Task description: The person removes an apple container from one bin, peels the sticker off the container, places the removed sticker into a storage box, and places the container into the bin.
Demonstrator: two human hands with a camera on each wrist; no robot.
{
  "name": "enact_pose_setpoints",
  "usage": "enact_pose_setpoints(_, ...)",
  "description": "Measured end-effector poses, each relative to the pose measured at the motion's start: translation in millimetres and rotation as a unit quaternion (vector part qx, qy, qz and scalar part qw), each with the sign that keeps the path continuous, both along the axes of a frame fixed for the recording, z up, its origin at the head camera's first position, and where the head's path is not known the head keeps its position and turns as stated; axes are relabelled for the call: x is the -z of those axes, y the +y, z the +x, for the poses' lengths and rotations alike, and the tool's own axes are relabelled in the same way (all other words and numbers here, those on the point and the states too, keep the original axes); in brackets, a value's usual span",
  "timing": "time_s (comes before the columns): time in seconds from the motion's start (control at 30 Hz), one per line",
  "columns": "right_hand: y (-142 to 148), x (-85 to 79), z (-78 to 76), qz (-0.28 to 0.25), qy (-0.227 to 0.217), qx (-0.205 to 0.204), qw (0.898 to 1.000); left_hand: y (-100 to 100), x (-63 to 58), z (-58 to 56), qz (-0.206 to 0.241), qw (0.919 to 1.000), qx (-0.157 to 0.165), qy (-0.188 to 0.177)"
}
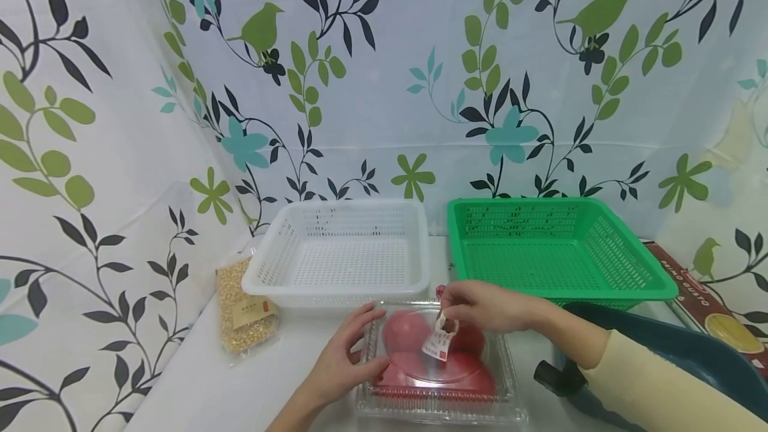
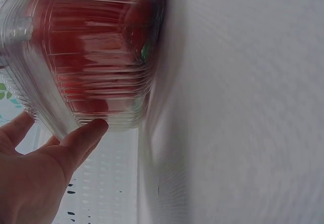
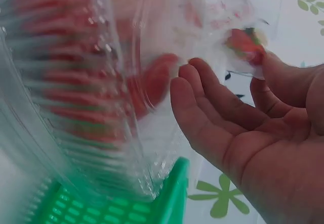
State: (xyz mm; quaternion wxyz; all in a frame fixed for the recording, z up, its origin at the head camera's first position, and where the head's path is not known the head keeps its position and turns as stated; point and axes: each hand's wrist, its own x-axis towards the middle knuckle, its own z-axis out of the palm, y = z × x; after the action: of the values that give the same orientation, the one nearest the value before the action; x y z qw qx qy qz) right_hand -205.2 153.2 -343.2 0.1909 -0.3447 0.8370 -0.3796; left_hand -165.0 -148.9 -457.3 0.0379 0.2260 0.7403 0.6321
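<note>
A clear plastic clamshell box [image 1: 510, 392] holds several red tomatoes [image 1: 407, 332] under its lid. At its left edge, my left hand [image 1: 343, 359] holds the rim, thumb over the lid and fingers against the side wall. My right hand [image 1: 474, 305] is above the back right of the lid. Between its thumb and forefinger it pinches a small label [image 1: 439, 342], white with red print, with a red and green picture on it. Close up in the right wrist view, the pinched label [image 3: 245, 47] is blurred; the other fingers are half bent.
Behind the box stand a white basket [image 1: 336, 293] and a green basket [image 1: 564, 296]. A bag of yellow kernels [image 1: 240, 279] lies to the left. On the right are a dark blue pan [image 1: 672, 345] with a black handle end and a red printed package [image 1: 690, 279]. Patterned cloth hangs behind.
</note>
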Motion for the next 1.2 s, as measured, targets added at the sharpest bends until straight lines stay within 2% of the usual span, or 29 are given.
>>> enact_pose_setpoints(0.13, 5.4, -3.6, -2.5, -0.007, 0.001, 0.015, 1.0, 0.0, 0.7, 0.3, -0.001, 1.0, -0.003, 0.004)
enact_pose_setpoints(0.4, 15.6, -8.3, -0.6, -0.005, -0.014, 0.021, 1.0, -0.3, 2.2, 1.1, 0.003, 1.0, -0.002, 0.009)
enact_pose_setpoints(0.63, 29.9, -12.5, 0.7, 0.007, 0.012, 0.025, 1.0, 0.1, 1.6, 1.0, -0.005, 1.0, 0.0, 0.005)
enact_pose_setpoints(1.07, 60.5, -17.5, -0.1, -0.014, 0.044, 0.013, 0.999, 0.4, -0.5, 1.2, -0.009, 1.0, -0.002, -0.001)
enact_pose_setpoints(1.2, 72.6, -19.4, 0.9, -0.008, 0.046, 0.028, 0.999, 0.6, -1.7, 1.1, -0.016, 0.9999, -0.004, -0.002)
